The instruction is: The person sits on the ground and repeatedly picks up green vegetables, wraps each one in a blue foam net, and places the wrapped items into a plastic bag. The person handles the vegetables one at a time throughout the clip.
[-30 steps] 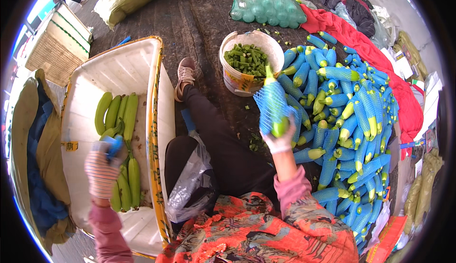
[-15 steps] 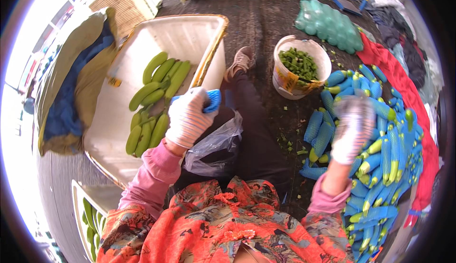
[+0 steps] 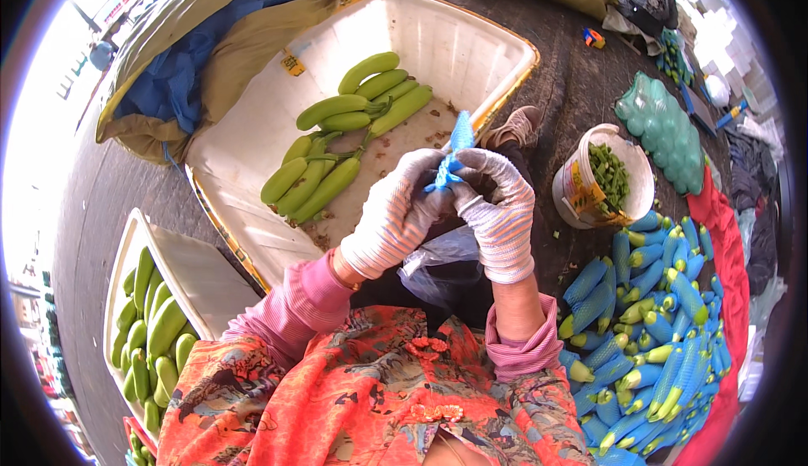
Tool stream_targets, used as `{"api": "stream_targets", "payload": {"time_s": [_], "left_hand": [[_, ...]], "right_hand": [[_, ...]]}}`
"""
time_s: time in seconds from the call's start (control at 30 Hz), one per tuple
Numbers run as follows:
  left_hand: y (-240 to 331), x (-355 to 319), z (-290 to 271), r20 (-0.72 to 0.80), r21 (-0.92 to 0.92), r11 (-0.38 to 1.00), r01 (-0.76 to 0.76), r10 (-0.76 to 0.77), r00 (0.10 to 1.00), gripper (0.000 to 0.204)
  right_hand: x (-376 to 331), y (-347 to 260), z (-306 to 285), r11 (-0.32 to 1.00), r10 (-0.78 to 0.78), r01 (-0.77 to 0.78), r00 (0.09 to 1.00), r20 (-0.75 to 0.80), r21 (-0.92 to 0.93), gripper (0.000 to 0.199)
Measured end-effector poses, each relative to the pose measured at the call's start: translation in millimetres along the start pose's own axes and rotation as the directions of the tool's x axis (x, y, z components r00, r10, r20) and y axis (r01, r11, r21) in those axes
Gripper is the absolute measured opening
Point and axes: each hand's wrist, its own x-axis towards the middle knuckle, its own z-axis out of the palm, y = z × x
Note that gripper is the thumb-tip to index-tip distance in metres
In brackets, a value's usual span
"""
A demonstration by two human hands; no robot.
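While the left hand (image 3: 391, 220) and the right hand (image 3: 503, 220) both pinched a blue net sleeve (image 3: 460, 135) above the lap, bare green gourds (image 3: 325, 190) lay in the white crate (image 3: 459, 33), and net-covered gourds (image 3: 644, 375) were heaped at the person's right, near a bucket (image 3: 641, 182).

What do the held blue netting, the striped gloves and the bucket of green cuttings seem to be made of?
Blue netting: probably plastic mesh, low-sheen, as it bunches and flares; fibre is possible.
Striped gloves: likely knitted yarn, matt, judging by the snug, softly wrinkled fit.
Bucket: probably moulded plastic, smooth, given its even white walls.
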Motion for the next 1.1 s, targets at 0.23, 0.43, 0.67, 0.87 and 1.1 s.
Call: {"api": "stream_targets", "payload": {"time_s": [0.23, 0.43, 0.67, 0.87, 1.1], "left_hand": [[-5.5, 60.4, -58.6, -0.156, -0.653, 0.736, 0.178, -0.361, 0.919, 0.013], [23.7, 110.0, -39.4, 0.067, -0.090, 0.993, 0.082, -0.076, 0.995, 0.016], [-73.8, 116.4, -37.4, 0.299, 0.212, 0.891, -0.401, 0.331, 0.895, 0.032], [-327.3, 187.5, -228.7, -0.109, 0.992, -0.106, 0.070, -0.429, 0.897, 0.052], [-302.1, 193.3, -228.3, -0.418, 0.899, -0.136, 0.416, -0.544, 0.727, 0.063]], "right_hand": [[12.3, 7.6, -9.0, 0.874, -0.194, 0.170, 0.981, -0.006, -0.456, 0.017], [58.7, -31.9, 28.4, 0.950, -0.307, 0.300, 0.859, 0.410, 0.083, 0.025], [133.4, 96.7, -33.8, 0.221, -0.211, 0.414, 0.904, 0.371, -0.883, 0.026], [146.2, 179.6, -72.7, 0.206, -0.181, 0.384, 0.919, 0.351, -0.900, 0.033], [152.5, 126.4, -18.1, 0.747, 0.232, 0.034, 0.923, 0.308, -0.664, 0.047]]}}
